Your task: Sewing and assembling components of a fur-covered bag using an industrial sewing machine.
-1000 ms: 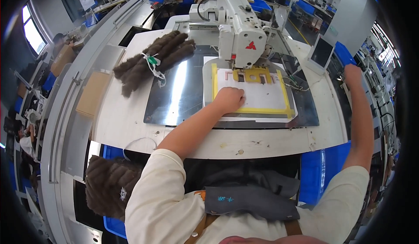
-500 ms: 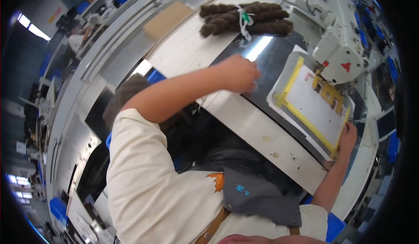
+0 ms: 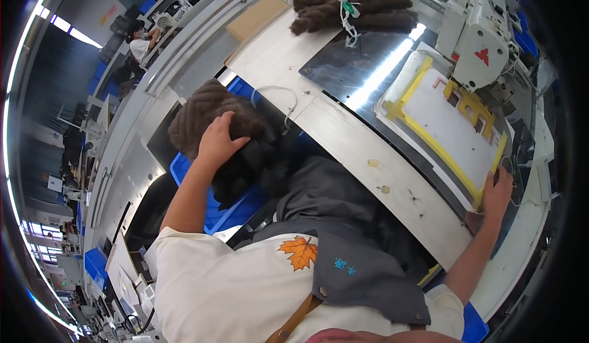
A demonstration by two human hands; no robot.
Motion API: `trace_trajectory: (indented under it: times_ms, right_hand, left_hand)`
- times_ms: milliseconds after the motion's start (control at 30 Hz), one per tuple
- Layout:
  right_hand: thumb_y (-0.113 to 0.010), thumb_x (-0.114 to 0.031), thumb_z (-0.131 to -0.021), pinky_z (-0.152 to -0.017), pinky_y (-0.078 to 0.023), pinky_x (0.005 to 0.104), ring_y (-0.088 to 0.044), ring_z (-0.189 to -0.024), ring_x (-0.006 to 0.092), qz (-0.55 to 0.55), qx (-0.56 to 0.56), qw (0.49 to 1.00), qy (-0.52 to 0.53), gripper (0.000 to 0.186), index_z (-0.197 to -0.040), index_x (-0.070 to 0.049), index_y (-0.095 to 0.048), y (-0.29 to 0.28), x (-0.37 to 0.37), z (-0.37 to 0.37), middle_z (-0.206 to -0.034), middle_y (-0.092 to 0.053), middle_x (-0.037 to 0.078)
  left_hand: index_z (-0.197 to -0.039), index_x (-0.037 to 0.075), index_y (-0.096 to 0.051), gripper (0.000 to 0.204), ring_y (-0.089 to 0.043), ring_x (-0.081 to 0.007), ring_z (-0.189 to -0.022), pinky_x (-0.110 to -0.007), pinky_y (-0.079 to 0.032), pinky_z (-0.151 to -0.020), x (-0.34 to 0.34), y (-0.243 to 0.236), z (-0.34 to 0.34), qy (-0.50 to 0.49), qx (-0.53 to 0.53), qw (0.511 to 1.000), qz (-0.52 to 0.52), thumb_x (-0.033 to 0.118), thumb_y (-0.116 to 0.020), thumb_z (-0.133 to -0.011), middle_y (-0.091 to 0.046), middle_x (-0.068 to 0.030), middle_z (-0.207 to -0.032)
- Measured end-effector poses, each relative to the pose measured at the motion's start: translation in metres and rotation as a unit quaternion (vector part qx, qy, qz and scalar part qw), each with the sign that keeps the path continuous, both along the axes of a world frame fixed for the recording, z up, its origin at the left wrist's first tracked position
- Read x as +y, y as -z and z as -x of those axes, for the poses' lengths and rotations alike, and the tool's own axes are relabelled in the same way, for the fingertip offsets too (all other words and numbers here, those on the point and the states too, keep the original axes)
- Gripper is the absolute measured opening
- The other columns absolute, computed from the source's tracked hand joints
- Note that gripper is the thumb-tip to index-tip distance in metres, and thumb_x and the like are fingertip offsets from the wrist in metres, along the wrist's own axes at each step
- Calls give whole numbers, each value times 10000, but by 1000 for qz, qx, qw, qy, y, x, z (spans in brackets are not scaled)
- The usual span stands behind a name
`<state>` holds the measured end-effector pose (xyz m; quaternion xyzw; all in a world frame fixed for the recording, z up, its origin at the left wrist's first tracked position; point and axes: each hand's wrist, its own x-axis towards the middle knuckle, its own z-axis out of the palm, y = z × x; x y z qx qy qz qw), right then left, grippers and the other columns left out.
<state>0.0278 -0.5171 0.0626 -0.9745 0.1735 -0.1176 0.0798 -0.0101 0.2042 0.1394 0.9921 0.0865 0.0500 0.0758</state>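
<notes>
My left hand (image 3: 222,139) grips a thick brown quilted fur piece (image 3: 199,104), fingers curved over it and thumb out to the side, above a blue bin (image 3: 179,170) holding black material (image 3: 245,171). My right hand (image 3: 498,188) has its fingers bent at the right edge of a white sewing template (image 3: 451,128) bordered with yellow tape; whether it grips the edge is unclear. The template lies under the head of a white sewing machine (image 3: 478,54). Rolls of brown fur (image 3: 313,15), tied with white string and a green tag, lie at the back of the table.
The pale table (image 3: 264,61) carries a dark metal plate (image 3: 331,67). A cardboard piece (image 3: 257,18) lies at its left, beside metal railings (image 3: 159,79). A co-worker (image 3: 140,47) in a white top works at another station in the upper left.
My left hand has moved from the template down and left onto the fur piece. My right hand has come down to the template's right edge. The view has turned.
</notes>
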Motion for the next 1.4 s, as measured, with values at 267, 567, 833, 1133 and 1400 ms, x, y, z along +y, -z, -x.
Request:
trace_trajectory:
  times_ms: [267,567,833,1133,1400]
  right_hand:
    - [-603,-280,-1028,-1063,-463,451,-565,-1239,364,-18,10,1000,-18,417,-1388,-72,-568,-2,-1,3,-1333,-559,180]
    - [-610,-261,-1028,-1059,-467,439,-562,-1242,367,-15,-2,1000,-20,409,-1386,-66,-574,3,-4,3,-1337,-561,174]
    - [-602,-274,-1040,-1043,-474,429,-582,-1210,363,12,-24,999,-29,413,-1386,-51,-579,10,-8,2,-1320,-574,176]
    - [-654,-248,-992,-1079,-445,469,-543,-1284,373,59,-35,997,30,416,-1360,-60,-602,-15,23,4,-1365,-571,180]
    - [-789,-130,-837,-997,-501,407,-631,-1143,355,-214,-177,940,-200,376,-1180,-28,-674,-128,126,22,-1196,-645,178]
  left_hand:
    - [-1361,56,-573,592,-639,-390,-1172,-460,-515,-1020,-4,4,14,-38,30,993,-103,233,-719,-815,-672,-213,-1224]
    - [-1023,-24,-734,330,-672,-474,-1014,-535,-542,-904,40,17,11,-83,120,988,-44,255,-657,-864,-716,-286,-1054]
    - [-1271,24,-673,317,-703,-229,-948,-380,-553,-840,111,0,21,-93,160,922,339,157,-631,-986,-741,-87,-1137]
    - [-1147,-2,-682,313,-743,-291,-756,-407,-578,-682,106,-105,-34,1,-230,682,694,278,-627,-1017,-768,-134,-902]
    - [-1179,-7,-633,302,-718,-332,-801,-435,-532,-717,-153,-125,-143,213,-73,611,759,245,-609,-1013,-750,-174,-985]
